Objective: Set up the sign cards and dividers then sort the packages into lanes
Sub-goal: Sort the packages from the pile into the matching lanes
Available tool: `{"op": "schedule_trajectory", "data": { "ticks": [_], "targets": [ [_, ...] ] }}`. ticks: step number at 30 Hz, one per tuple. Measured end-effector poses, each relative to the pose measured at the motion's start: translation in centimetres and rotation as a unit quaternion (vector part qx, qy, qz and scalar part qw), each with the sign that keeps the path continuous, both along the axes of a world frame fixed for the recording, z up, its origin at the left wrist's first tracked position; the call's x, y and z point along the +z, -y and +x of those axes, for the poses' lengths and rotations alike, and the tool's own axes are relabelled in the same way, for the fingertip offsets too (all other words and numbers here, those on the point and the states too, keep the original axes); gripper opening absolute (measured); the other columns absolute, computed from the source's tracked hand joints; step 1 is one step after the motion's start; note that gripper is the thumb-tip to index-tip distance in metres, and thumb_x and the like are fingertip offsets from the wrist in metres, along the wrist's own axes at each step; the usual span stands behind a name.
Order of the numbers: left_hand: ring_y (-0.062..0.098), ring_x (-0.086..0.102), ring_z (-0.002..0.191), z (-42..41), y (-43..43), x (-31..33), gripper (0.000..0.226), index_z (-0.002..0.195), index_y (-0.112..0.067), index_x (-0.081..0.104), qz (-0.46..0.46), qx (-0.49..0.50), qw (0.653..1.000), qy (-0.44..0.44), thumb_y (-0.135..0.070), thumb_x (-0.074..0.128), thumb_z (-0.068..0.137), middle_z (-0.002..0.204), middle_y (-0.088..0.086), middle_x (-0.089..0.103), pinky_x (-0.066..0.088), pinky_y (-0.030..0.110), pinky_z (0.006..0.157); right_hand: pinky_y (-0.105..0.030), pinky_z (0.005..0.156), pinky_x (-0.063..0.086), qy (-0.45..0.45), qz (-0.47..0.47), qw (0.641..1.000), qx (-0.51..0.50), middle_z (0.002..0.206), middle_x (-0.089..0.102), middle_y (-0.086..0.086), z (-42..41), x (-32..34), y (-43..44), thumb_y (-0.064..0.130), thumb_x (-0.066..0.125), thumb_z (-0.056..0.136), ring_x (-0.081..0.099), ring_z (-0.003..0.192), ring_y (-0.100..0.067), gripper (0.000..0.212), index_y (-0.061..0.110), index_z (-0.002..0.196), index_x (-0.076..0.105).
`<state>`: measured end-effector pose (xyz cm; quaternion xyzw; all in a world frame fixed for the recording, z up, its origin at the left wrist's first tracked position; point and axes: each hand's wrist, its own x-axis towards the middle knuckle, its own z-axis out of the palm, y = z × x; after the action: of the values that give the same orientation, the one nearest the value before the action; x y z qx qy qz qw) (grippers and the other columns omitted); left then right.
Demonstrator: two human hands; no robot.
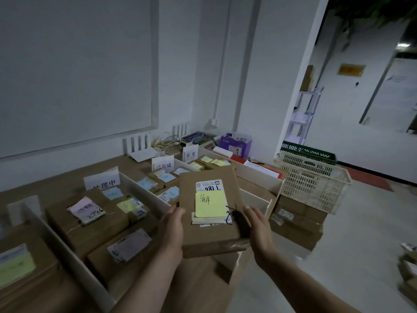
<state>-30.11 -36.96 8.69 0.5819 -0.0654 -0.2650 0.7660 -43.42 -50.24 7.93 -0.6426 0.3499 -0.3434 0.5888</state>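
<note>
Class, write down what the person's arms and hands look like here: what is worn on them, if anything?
Nothing worn shows. The left forearm and right forearm are bare to the picture's lower edge, with no sleeve in view. The left hand and right hand have no gloves, and no watch, bracelet or ring is visible.

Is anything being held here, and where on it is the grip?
Both hands hold a cardboard package bearing a yellow sticky note: left hand on its left edge, right hand on its right edge, at the near end.

Head camera looks forward and down, near table [56, 179]
</note>
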Motion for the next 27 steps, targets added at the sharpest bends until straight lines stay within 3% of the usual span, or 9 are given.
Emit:
{"op": "schedule_trajectory", "data": {
  "ticks": [7,11,15,22,27],
  "targets": [
    [0.029,0.070,0.087,0.5,6.4,-0.6,0.022,0.099,-0.026,0.073,0.007,0.016,1.000,0.000,-0.021,0.052,0.096,0.094,0.010,0.074,0.053,0.038,0.068,-0.058,0.099,0.051,-0.010,0.005,1.000,0.010,0.103,0.072,-0.008,0.9,-1.3,7.0,0.043,0.050,0.101,0.067,0.101,-0.030,0.029,0.021,0.106,0.068],
    [0.030,0.071,0.090,0.2,12.1,-0.9,0.022,0.102,-0.026,0.074,0.022,0.029,0.999,0.012,-0.023,0.053,0.095,0.097,0.008,0.075,0.060,0.045,0.074,-0.053,0.099,0.051,0.002,0.013,1.000,0.028,0.103,0.072,-0.004,0.6,-1.8,12.7,0.051,0.052,0.097,0.066,0.103,-0.025,0.033,0.025,0.107,0.068],
    [0.026,0.071,0.087,-1.2,19.7,-1.0,0.023,0.105,-0.021,0.072,0.026,0.027,0.999,0.030,-0.021,0.050,0.096,0.098,0.010,0.075,0.054,0.034,0.063,-0.048,0.099,0.051,0.007,0.028,0.999,0.023,0.103,0.070,-0.003,-1.0,-2.1,20.5,0.043,0.053,0.100,0.065,0.103,-0.024,0.028,0.021,0.106,0.069],
    [0.031,0.073,0.091,-4.1,32.1,-0.9,0.030,0.115,-0.019,0.072,0.015,0.044,0.998,0.031,-0.018,0.052,0.093,0.099,0.009,0.077,0.057,0.037,0.068,-0.043,0.096,0.050,-0.003,0.024,0.999,0.047,0.104,0.070,-0.006,-3.6,-1.1,34.0,0.042,0.052,0.100,0.065,0.101,-0.023,0.031,0.018,0.106,0.069],
    [0.031,0.074,0.089,-4.5,39.2,-0.7,0.027,0.111,-0.019,0.073,0.016,0.045,0.998,0.037,-0.017,0.054,0.092,0.096,0.009,0.077,0.059,0.044,0.072,-0.035,0.082,0.046,-0.001,0.034,0.998,0.050,0.102,0.069,-0.006,-4.4,-0.9,40.9,0.040,0.051,0.101,0.064,0.099,-0.024,0.032,0.015,0.105,0.069]
  ]
}}
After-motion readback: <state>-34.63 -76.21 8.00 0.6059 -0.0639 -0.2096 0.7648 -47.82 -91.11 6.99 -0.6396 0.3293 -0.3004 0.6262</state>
